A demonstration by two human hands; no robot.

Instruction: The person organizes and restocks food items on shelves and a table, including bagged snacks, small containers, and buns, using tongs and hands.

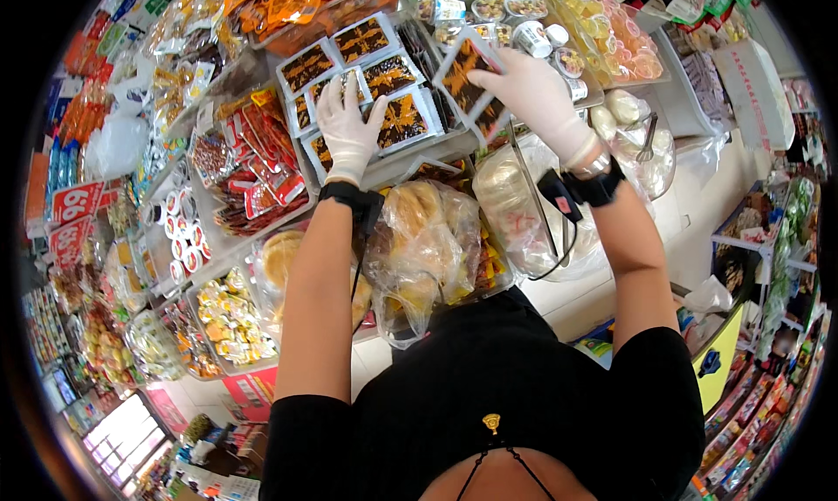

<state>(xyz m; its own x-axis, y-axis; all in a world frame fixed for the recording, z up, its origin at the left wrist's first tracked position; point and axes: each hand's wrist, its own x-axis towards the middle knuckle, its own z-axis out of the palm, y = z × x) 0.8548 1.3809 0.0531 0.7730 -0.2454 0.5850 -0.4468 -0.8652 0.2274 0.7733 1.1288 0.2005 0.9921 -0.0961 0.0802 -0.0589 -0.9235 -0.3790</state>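
White gloves cover both of my hands. My left hand point(348, 134) rests with spread fingers on flat, square, clear-wrapped snack packets point(400, 118), dark with orange patches. These lie in rows in a grey plastic bin point(409, 153), with more standing on edge along its right side. At that side, my right hand point(540, 98) grips similar snack packets point(463, 75) between thumb and fingers, tilted above the bin's edge. How many it holds I cannot tell. Black bands with small devices sit on both wrists.
Red snack packets point(258, 164) fill a bin to the left; orange packets point(288, 0) lie behind. Small lidded cups point(524, 26) and jelly cups point(632, 56) stand back right. Bagged bread point(419, 226) is nearest my body. Metal tongs point(566, 236) lie near the clear plastic bags at right.
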